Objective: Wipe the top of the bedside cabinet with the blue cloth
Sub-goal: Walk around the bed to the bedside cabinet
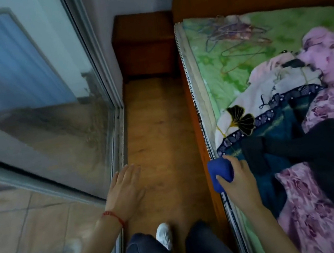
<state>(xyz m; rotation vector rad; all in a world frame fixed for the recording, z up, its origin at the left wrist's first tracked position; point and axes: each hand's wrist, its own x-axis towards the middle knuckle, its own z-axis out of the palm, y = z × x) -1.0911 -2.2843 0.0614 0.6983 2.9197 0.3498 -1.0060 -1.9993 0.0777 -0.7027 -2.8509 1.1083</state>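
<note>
Gripping balled blue cloth (221, 174) – right hand (239, 182); left hand (126, 190) flat, empty; bedside cabinet (144, 42) dim, blurred.

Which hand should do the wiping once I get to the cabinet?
Right. The right hand already grips the cloth; the left hand is open and holds nothing. The cabinet lies ahead.

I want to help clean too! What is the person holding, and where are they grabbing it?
The right hand grips the bunched-up blue cloth, fingers wrapped around its right side. The left hand holds nothing.
</note>
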